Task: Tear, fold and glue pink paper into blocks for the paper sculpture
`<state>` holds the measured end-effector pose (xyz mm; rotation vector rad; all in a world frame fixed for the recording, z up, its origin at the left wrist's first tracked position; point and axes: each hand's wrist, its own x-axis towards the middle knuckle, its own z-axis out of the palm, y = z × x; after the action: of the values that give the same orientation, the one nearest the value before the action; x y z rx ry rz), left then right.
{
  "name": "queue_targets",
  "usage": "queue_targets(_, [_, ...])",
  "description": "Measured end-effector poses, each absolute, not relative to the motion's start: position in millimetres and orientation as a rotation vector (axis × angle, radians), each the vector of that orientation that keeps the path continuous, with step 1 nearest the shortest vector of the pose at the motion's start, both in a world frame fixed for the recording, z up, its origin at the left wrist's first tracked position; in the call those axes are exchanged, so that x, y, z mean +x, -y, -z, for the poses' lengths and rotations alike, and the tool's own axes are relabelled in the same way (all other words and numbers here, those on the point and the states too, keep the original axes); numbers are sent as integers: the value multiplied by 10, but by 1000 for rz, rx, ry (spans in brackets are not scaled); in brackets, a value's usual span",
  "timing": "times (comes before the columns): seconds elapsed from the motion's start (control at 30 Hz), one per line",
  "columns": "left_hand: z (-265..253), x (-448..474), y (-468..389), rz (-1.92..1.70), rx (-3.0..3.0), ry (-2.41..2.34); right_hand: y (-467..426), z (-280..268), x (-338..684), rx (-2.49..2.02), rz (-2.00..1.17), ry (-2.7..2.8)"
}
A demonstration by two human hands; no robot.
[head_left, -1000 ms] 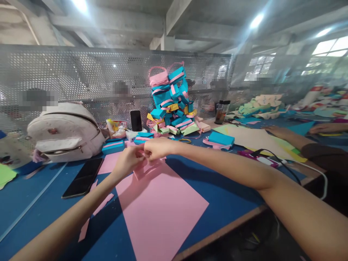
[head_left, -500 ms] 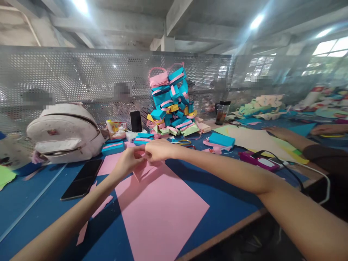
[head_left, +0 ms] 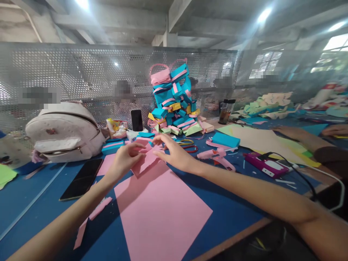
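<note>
A small folded piece of pink paper (head_left: 146,161) stands tilted between my hands, over the far end of a large flat pink sheet (head_left: 165,210). My left hand (head_left: 127,160) grips its left side, thumb in front and fingers curled toward the top edge. On the other side, the thumb of my right hand (head_left: 176,155) lies against the paper's front, while the fingers bend over its upper right edge. The fingertips behind the paper are partly hidden. A pink glue gun (head_left: 217,156) lies right of my right hand, beside red-handled scissors (head_left: 189,148).
Left are a black phone (head_left: 81,179), a white backpack (head_left: 65,134) and pink paper strips (head_left: 100,209). Blue boxes (head_left: 112,146) and a tall stack of blue and pink paper boxes (head_left: 174,98) stand behind. A purple device (head_left: 265,165) with cables lies right, near another person's arm (head_left: 293,136).
My right hand has moved right, from the paper's middle to its right edge, with its fingers spreading wider. The glue gun, hidden before behind my forearm, now shows.
</note>
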<state>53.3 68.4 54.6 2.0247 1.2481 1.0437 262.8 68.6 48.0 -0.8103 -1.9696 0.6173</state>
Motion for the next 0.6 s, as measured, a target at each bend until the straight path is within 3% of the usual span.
queue_targets(0.27, [-373,680,-453,-1132,2222,-1244,-645,177,2703,-746,-1128,1720])
queue_targets(0.43, [-219,669,-275,-1220,2365,-1281,-521,286,2664,-533,-1495,1539])
queue_targets(0.6, [-138,611,-191,-1212,2592,-1218,-440,300,2711,-559,-1624,1507])
